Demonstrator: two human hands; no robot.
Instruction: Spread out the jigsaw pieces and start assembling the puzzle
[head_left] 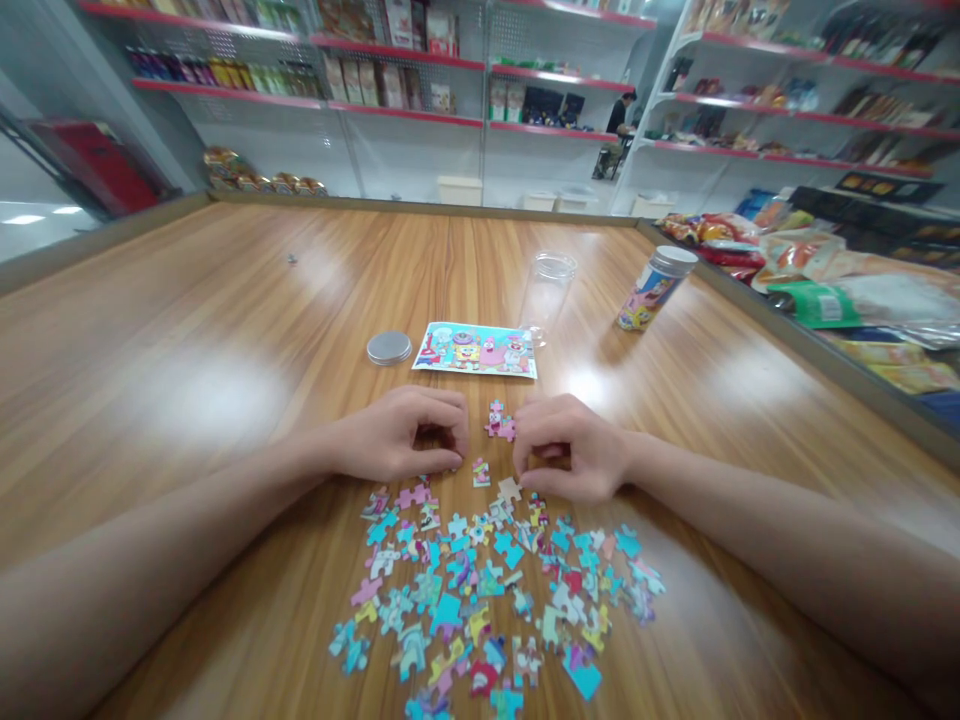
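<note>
Both my hands rest on a wooden table (187, 330) just above a spread of several loose jigsaw pieces (487, 590). My left hand (401, 432) is curled, fingers pressed together at the table; what they hold is hidden. My right hand (570, 445) is curled too, its fingertips pinching a small pink joined cluster of puzzle pieces (500, 421). A single loose piece (481, 472) lies between the two hands. Farther back lies the colourful reference picture card (477, 350).
A round metal lid (389, 348) lies left of the card. A clear empty tube (547, 295) and a printed tube with a lid (654, 288) stand behind. Snack bags (825, 280) fill a bin at right. Store shelves and a distant person (619, 125) stand behind.
</note>
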